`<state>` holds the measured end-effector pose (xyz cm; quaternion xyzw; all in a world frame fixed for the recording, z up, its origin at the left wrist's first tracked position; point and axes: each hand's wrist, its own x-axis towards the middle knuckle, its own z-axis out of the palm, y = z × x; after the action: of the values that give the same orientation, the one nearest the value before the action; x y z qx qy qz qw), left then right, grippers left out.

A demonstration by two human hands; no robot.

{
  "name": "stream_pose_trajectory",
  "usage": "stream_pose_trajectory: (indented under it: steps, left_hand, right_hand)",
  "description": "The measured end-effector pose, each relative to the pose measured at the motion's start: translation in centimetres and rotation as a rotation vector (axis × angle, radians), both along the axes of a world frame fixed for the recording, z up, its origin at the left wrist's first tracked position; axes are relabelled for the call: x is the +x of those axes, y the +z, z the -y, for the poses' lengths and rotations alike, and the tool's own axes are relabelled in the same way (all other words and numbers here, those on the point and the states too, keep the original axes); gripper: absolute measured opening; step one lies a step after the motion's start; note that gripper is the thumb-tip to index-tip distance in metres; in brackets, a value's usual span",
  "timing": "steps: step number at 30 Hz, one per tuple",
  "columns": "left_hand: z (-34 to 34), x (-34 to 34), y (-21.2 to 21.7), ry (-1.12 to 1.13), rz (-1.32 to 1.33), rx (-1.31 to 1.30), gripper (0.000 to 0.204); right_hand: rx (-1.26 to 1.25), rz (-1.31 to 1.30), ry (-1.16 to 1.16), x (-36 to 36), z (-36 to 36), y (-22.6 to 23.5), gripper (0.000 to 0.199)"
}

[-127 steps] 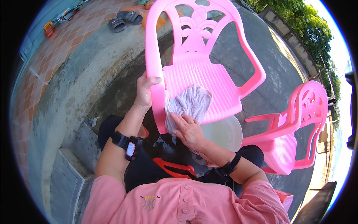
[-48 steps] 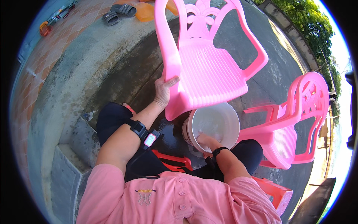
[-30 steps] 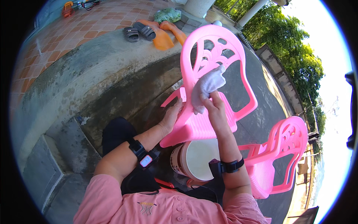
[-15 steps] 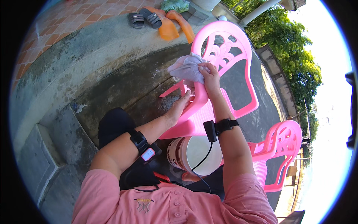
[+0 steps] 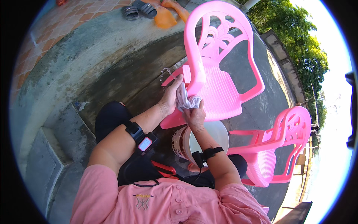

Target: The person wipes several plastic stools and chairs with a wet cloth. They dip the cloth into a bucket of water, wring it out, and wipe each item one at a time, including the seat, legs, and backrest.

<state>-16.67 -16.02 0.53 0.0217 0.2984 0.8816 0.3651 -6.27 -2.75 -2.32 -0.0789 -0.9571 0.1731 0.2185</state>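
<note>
A wet whitish cloth [image 5: 183, 98] is bunched between my hands, against the front of the armrest of a pink plastic chair [image 5: 222, 87]. My right hand [image 5: 195, 116] is closed on the lower end of the cloth. At the cloth's left side, my left hand [image 5: 170, 97] has its thumb up and grips the cloth's edge; most of its fingers are hidden. Drops of water fly just beyond the left thumb. Below the chair seat stands a white bucket [image 5: 223, 131] with printing on its side, partly behind my right forearm.
A second pink chair [image 5: 261, 164] stands to the right. Grey slippers [image 5: 130, 12] and an orange item [image 5: 164, 18] lie on the raised ledge at the far left. Concrete steps [image 5: 41, 156] are at the left. A red object [image 5: 164, 169] lies by my lap.
Both hands and the cloth have come nearer, down from the top of the armrest to its front. The right hand dropped most. Water drops now show, and the chair appears larger.
</note>
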Motion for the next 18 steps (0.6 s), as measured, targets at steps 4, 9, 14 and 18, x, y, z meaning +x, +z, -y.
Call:
stream_pose_trajectory:
  steps: [4, 9, 14, 18]
  left_hand:
    - [0.8, 0.4, 0.3, 0.024, -0.063, -0.067, 0.065]
    - [0.6, 0.8, 1.1, 0.1, -0.465, -0.291, 0.043]
    - [-0.1, 0.7, 0.4, 0.153, -0.708, -0.441, 0.032]
    - [-1.0, 0.7, 0.0, 0.201, -0.692, -0.417, 0.032]
  right_hand:
    - [0.334, 0.051, 0.121, 1.3, -2.2, 0.1, 0.032]
    - [0.27, 0.187, 0.031, 2.3, -8.4, 1.6, 0.029]
    - [0.23, 0.48, -0.412, 1.3, -16.8, 2.6, 0.032]
    - [0.387, 0.653, -0.523, -1.6, -18.0, 2.7, 0.034]
